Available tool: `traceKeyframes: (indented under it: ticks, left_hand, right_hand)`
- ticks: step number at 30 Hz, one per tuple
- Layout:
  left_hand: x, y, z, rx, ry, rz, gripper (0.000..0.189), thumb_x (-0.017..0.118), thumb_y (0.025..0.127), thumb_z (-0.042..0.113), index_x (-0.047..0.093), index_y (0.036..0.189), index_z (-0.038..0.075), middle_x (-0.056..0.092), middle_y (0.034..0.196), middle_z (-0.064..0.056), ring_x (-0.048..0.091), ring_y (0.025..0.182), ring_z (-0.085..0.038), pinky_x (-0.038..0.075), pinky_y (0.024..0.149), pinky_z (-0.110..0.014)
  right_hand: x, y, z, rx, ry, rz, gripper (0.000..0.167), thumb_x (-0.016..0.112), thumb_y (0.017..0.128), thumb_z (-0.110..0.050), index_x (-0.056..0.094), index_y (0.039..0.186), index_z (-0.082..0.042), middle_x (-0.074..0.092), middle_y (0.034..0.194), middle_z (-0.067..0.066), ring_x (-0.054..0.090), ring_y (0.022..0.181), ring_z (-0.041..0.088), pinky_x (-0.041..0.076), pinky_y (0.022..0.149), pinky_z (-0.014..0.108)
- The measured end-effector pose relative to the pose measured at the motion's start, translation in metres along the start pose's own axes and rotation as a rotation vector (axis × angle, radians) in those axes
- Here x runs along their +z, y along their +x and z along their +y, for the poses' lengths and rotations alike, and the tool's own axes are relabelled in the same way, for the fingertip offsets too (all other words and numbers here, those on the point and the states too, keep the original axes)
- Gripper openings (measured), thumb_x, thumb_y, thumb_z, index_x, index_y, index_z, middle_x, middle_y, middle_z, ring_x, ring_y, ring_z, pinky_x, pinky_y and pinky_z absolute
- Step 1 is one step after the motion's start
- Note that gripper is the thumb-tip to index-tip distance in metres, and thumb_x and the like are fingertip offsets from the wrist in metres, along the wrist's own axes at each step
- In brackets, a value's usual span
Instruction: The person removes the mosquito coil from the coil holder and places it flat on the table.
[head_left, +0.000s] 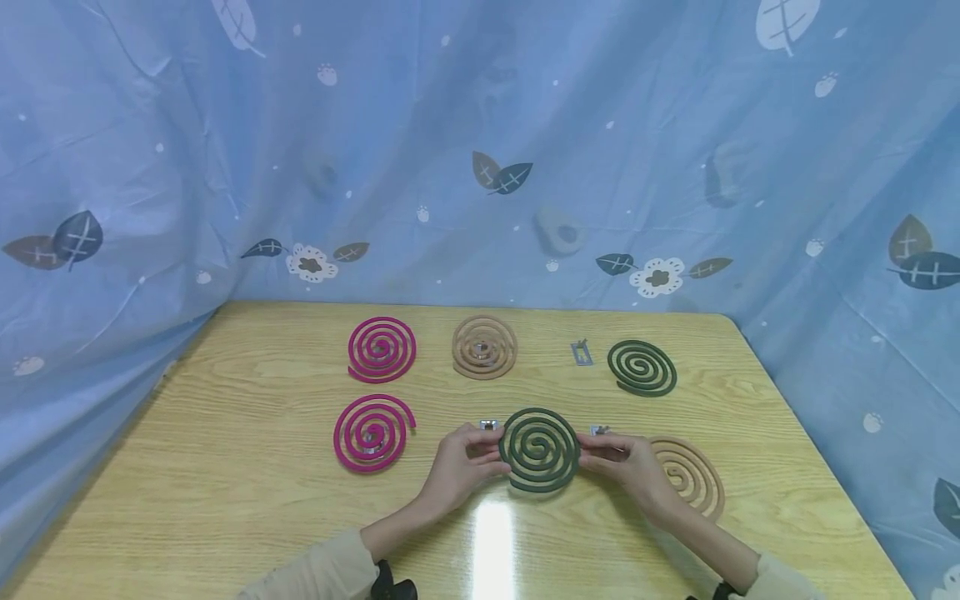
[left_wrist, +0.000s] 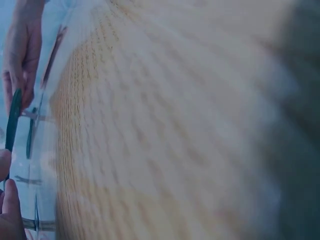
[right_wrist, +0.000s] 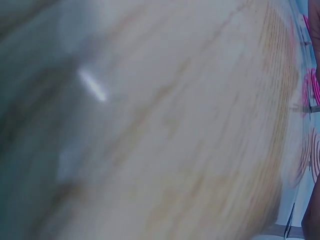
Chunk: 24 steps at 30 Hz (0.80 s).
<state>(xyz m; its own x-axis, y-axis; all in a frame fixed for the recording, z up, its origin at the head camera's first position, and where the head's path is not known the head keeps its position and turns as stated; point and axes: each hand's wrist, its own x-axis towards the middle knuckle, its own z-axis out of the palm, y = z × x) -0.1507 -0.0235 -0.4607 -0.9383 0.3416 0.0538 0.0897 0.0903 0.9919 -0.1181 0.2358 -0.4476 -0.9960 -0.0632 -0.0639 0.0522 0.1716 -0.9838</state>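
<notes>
Between my two hands a dark green mosquito coil (head_left: 538,448) is held above the table. My left hand (head_left: 456,471) pinches its left edge between thumb and fingers. At its right edge, my right hand (head_left: 633,468) grips it the same way. Seen from the left wrist, the green coil (left_wrist: 13,122) appears edge-on, apart from the tabletop. One small metal stand (head_left: 489,425) lies just beyond the left fingers, and another metal stand (head_left: 599,430) is partly hidden behind the right fingers. A tan coil (head_left: 705,475) lies under the right forearm, partly covered.
At the left lie two magenta coils, a far one (head_left: 382,369) and a near one (head_left: 367,461). Farther back are a tan coil (head_left: 483,372), a flat metal stand (head_left: 581,352) and a second green coil (head_left: 642,386). A blue patterned curtain (head_left: 420,108) surrounds the wooden table (head_left: 225,433).
</notes>
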Motion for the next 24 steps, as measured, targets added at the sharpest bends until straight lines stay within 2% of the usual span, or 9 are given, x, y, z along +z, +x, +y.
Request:
traceKeyframes:
  ticks: [16,24]
  left_hand:
    - [0.0058,0.0012,0.0031,0.001,0.028,-0.026,0.048,0.08,0.069,-0.007,0.063,0.115,-0.009,0.056,0.099,-0.015,0.06,0.098,-0.029,0.055,0.084,-0.021]
    - [0.0077,0.0027,0.0033,0.008,0.051,-0.036,0.047,0.08,0.068,-0.009,0.063,0.112,-0.012,0.057,0.103,-0.017,0.062,0.097,-0.029,0.055,0.083,-0.02]
  right_hand:
    - [-0.0076,-0.0021,0.0057,-0.029,-0.025,-0.023,0.038,0.071,0.081,0.002,0.059,0.113,0.018,0.06,0.116,0.031,0.066,0.091,0.005,0.055,0.082,0.019]
    - [-0.0088,-0.0025,0.0061,0.002,-0.027,-0.008,0.037,0.072,0.08,0.001,0.061,0.112,0.016,0.062,0.116,0.028,0.064,0.095,0.001,0.054,0.084,0.018]
